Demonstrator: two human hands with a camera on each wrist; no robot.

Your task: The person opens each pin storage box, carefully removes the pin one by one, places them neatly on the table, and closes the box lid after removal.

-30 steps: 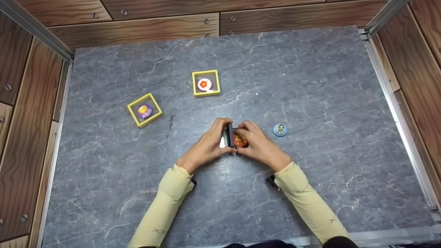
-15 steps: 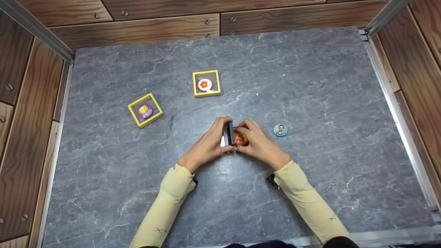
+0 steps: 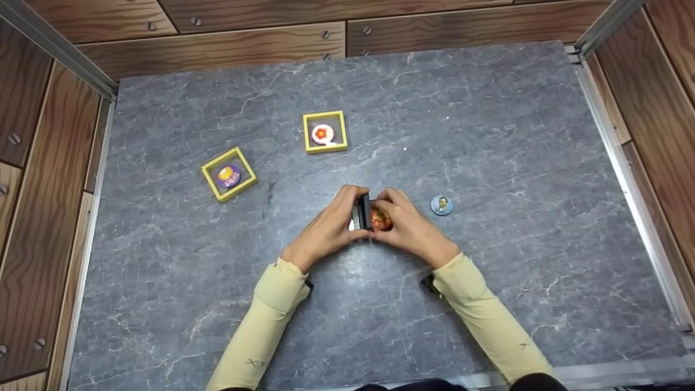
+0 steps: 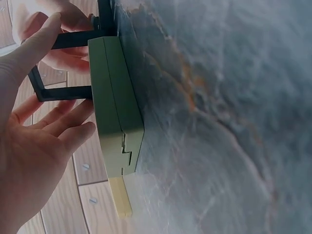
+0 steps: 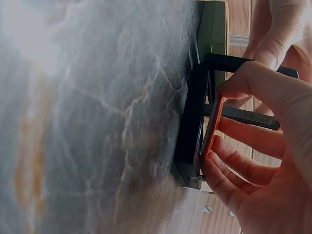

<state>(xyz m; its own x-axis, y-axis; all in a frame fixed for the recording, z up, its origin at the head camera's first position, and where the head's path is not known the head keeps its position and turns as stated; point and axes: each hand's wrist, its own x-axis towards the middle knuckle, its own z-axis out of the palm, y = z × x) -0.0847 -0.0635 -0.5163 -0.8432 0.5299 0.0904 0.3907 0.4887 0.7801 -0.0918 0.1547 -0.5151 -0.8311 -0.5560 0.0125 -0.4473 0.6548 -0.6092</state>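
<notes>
A hinged black display frame (image 3: 364, 213) lies spread: one half stands up from the table, the other lies flat, as the right wrist view shows. My left hand (image 3: 327, 228) grips the upright half between thumb and fingers. Over the flat half, my right hand (image 3: 411, 229) pinches a round orange-red badge (image 3: 380, 219) by its rim; the badge sits tilted there, partly covered by fingers. A closed green box (image 4: 112, 102) with a seam and a latch-like notch stands on the table by the black frame; from the head view my left hand mostly hides it.
A blue badge with a portrait (image 3: 442, 205) lies right of my right hand. Farther off are two yellow frames, one with a flower badge (image 3: 322, 133), the other with a purple badge (image 3: 229, 176). Wood-pattern walls (image 3: 217, 50) border the grey marbled table (image 3: 488, 125).
The upright half of the black frame has shifted very slightly to the right. Both hands keep nearly the same place and grip.
</notes>
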